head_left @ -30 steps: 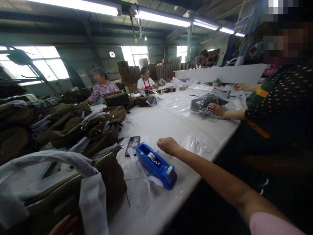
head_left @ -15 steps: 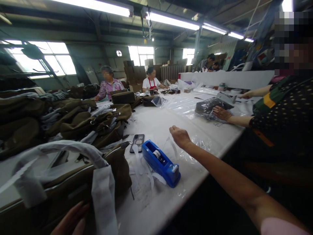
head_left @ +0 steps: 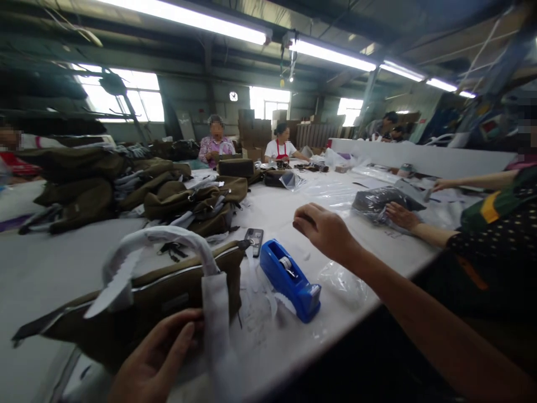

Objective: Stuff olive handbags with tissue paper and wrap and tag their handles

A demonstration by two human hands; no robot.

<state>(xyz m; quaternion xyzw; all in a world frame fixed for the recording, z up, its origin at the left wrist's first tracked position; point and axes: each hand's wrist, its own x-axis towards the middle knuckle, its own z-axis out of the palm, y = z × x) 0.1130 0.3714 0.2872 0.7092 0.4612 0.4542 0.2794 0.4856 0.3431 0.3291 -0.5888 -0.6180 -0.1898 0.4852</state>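
The bag [head_left: 151,305] sits near left on the white table [head_left: 272,204], zip side up, its white-wrapped handle [head_left: 165,232] arching above it. The left hand [head_left: 153,358] is in close, forefinger against the bag's front right beside the handle's near end, thumb a little below; whether they pinch the wrap, I cannot tell. Over to the right hand [head_left: 325,229]: it hovers above the table, fingers bent and loosely together, tips angled down to the left, and any scrap between them is too small to make out. Just this side of it stands the blue dispenser [head_left: 306,299] with a tape roll [head_left: 286,263] inside, a phone [head_left: 254,242] lying by its far left end, crumpled film [head_left: 344,282] to its right. Far left, a heap of bags [head_left: 176,196] in the same dark olive. Farther right, a co-worker's hand [head_left: 403,216] presses on a plastic-covered bundle [head_left: 375,198]; a person in a red apron [head_left: 280,150] sits at the far side.
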